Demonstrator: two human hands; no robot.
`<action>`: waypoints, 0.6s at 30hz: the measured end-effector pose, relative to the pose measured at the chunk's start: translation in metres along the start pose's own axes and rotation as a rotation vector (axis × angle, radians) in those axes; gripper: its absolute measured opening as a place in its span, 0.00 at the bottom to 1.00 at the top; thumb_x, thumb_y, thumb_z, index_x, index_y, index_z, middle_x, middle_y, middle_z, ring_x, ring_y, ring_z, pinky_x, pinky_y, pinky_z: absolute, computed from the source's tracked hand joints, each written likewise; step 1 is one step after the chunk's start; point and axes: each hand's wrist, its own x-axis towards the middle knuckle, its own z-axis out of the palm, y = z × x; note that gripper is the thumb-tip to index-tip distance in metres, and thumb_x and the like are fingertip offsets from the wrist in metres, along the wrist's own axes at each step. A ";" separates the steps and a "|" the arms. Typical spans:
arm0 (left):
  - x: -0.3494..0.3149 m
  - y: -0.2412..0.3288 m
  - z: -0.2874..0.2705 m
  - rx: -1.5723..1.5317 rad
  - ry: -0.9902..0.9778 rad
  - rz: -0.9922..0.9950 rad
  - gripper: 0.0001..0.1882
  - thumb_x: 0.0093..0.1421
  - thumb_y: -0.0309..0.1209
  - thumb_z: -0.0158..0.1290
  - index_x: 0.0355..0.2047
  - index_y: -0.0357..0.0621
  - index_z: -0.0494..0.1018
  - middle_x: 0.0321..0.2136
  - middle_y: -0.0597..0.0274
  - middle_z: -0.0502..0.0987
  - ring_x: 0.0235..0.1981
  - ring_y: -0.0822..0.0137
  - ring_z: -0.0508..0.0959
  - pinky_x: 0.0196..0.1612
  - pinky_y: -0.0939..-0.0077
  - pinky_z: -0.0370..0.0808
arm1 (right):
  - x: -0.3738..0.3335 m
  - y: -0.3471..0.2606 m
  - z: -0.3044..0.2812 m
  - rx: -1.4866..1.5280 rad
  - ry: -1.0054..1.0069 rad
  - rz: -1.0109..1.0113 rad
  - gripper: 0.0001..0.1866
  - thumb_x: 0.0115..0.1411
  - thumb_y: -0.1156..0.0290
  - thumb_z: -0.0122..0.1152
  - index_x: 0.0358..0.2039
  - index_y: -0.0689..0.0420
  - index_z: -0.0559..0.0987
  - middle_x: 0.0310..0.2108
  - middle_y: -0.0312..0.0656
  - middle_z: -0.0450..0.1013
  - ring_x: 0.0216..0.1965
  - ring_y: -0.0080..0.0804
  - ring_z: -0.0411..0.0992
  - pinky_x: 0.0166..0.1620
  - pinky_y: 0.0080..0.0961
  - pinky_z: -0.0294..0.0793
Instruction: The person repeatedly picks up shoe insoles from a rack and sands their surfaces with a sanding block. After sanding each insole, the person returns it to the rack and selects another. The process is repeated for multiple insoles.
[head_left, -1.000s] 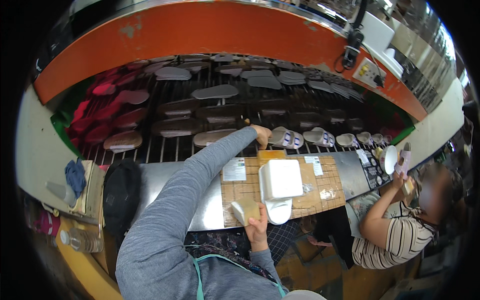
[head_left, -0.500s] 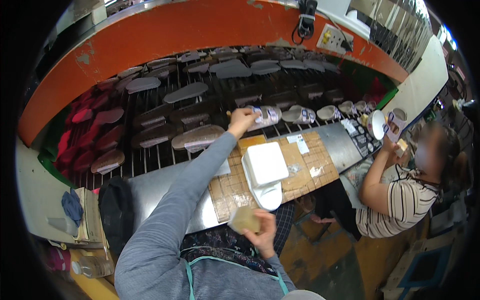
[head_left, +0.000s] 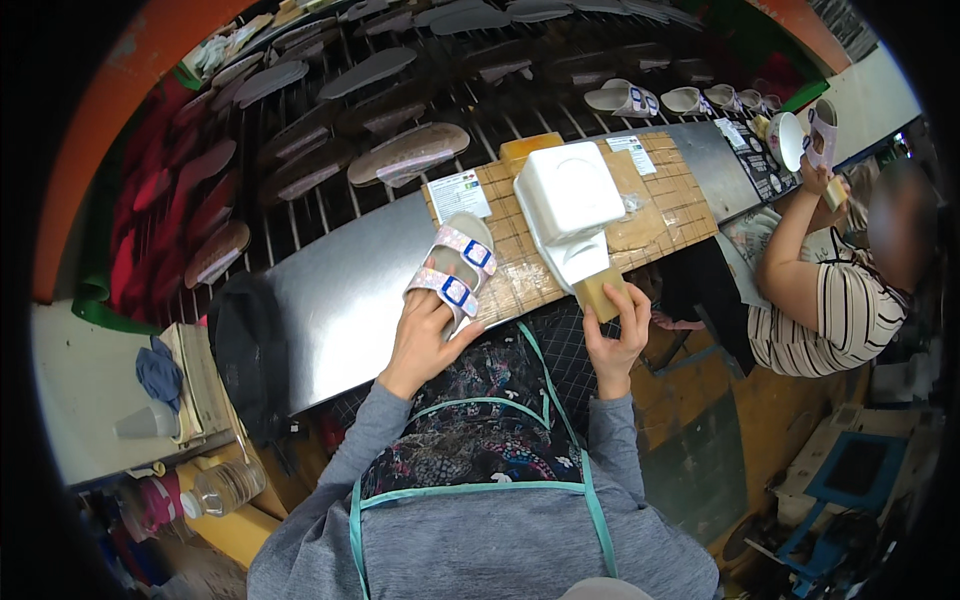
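My left hand (head_left: 424, 345) holds a small two-strap sandal (head_left: 445, 265) over the near left of the worktop, its fingers pushed in under the straps. The sandal has pale, speckled straps with blue buckles, and its toe points away from me. My right hand (head_left: 618, 345) grips a yellowish, translucent-looking block (head_left: 598, 292) between thumb and fingers. This block is at the near end of a white plastic container (head_left: 570, 195); whether they touch I cannot tell. Under the container lies a tan checked board (head_left: 520, 285), partly covered in clear film.
Beyond the metal counter (head_left: 330, 330), a rack of dark bars bears several soles (head_left: 410, 153) and a row of sandals (head_left: 622, 98). At right a co-worker (head_left: 840, 290) in a striped top holds a sandal and a pale block. A black cloth-like item (head_left: 250, 345) hangs at left.
My left hand has drawn back from the rack, bringing the sandal to the board's near left. My right hand, still holding the block, has moved right and up beside the white container. The view has shifted downward.
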 end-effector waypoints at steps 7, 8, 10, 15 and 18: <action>0.029 -0.013 0.003 -1.288 -0.030 -0.616 0.32 0.69 0.50 0.38 0.62 0.36 0.58 0.57 0.47 0.67 0.56 0.55 0.70 0.56 0.67 0.68 | 0.007 -0.029 -0.012 0.941 0.153 0.612 0.21 0.55 0.80 0.60 0.50 0.62 0.69 0.48 0.43 0.69 0.51 0.32 0.67 0.57 0.32 0.68; 0.033 -0.013 -0.005 -1.740 0.007 -0.594 0.34 0.69 0.53 0.36 0.61 0.35 0.59 0.56 0.50 0.69 0.53 0.58 0.74 0.53 0.69 0.72 | 0.012 -0.037 -0.014 1.328 0.195 0.677 0.26 0.53 0.82 0.61 0.53 0.61 0.65 0.49 0.45 0.68 0.50 0.34 0.69 0.56 0.32 0.69; 0.040 -0.006 -0.015 -2.019 -0.054 -0.581 0.37 0.68 0.57 0.33 0.62 0.38 0.59 0.56 0.48 0.68 0.53 0.59 0.73 0.55 0.66 0.73 | 0.021 -0.060 -0.011 1.319 0.067 0.551 0.32 0.50 0.84 0.64 0.55 0.60 0.62 0.51 0.47 0.67 0.52 0.35 0.69 0.57 0.33 0.68; 0.028 0.032 -0.013 -2.062 0.016 -0.586 0.37 0.68 0.57 0.31 0.65 0.41 0.54 0.60 0.50 0.64 0.60 0.58 0.67 0.63 0.62 0.64 | 0.051 -0.105 0.016 0.819 -0.149 0.051 0.24 0.45 0.87 0.66 0.45 0.57 0.77 0.52 0.50 0.71 0.53 0.39 0.70 0.58 0.35 0.66; 0.004 0.038 -0.015 -2.030 0.103 -0.585 0.36 0.69 0.56 0.29 0.65 0.41 0.54 0.59 0.50 0.65 0.59 0.58 0.68 0.62 0.62 0.65 | 0.057 -0.121 0.021 0.508 -0.140 -0.134 0.25 0.41 0.84 0.67 0.44 0.54 0.80 0.49 0.47 0.74 0.50 0.38 0.73 0.57 0.38 0.64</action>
